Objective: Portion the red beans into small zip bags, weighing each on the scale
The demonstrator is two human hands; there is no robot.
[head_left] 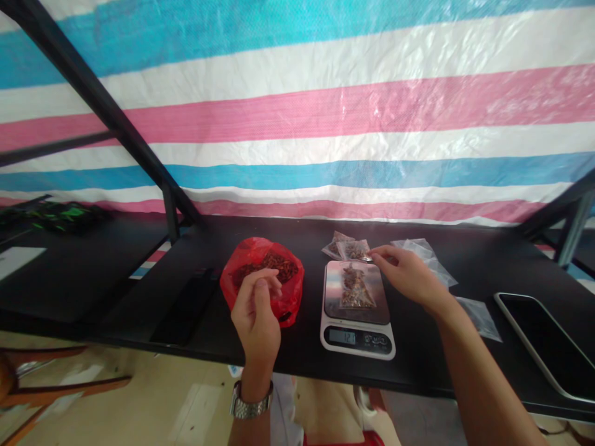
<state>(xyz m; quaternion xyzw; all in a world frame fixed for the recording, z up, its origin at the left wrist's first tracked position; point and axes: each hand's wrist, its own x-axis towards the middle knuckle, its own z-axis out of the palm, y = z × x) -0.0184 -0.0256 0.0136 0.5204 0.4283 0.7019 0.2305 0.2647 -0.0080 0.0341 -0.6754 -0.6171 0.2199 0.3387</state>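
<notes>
My left hand (258,313) is over the near side of a red plastic bag (292,300) that holds dark reddish-brown dried bits (281,265). Its fingers are loosely curled, the thumb apart from their tips, and nothing shows in them. With thumb and forefinger, my right hand (404,272) pinches the edge of a small filled clear bag (356,249) just behind the scale. Another filled bag (335,246) lies partly under that one. On the steel plate of the white digital scale (330,331) rests a clear bag of dried bits (357,290). The display seems to read 121, perhaps with a decimal point.
Clear, flat plastic bags (421,251) lie behind my right hand, with another bag (478,317) beside my forearm. A phone (548,347) is at the right of the black table (297,353). A dark flat object (186,306) lies left of the red bag. Black frame bars (116,121) cross the left.
</notes>
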